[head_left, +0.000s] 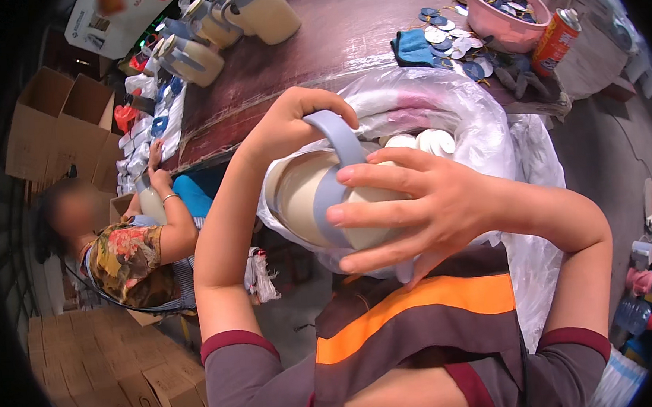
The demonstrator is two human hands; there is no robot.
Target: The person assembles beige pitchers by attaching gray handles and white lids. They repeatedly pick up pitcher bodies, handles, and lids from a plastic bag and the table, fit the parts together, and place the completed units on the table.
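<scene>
A cream jug (298,194) with a grey-blue band and handle is tipped on its side in front of me, above a clear plastic bag (478,119). My left hand (298,119) has its fingers curled round the jug's handle. Across the body of the jug lies my right hand (430,204), its fingers spread wide over the band and side, the thumb toward me. Much of the jug's side is covered by that hand. Behind it, several round white pieces (436,143) show inside the bag.
Several matching jugs (266,17) stand on the dark red table (360,22). A pink basin (505,17), loose tags (450,39), a blue cloth (412,49) and an orange spray can (557,44) are at the right. A co-worker (131,245) sits at left by cardboard boxes (97,367).
</scene>
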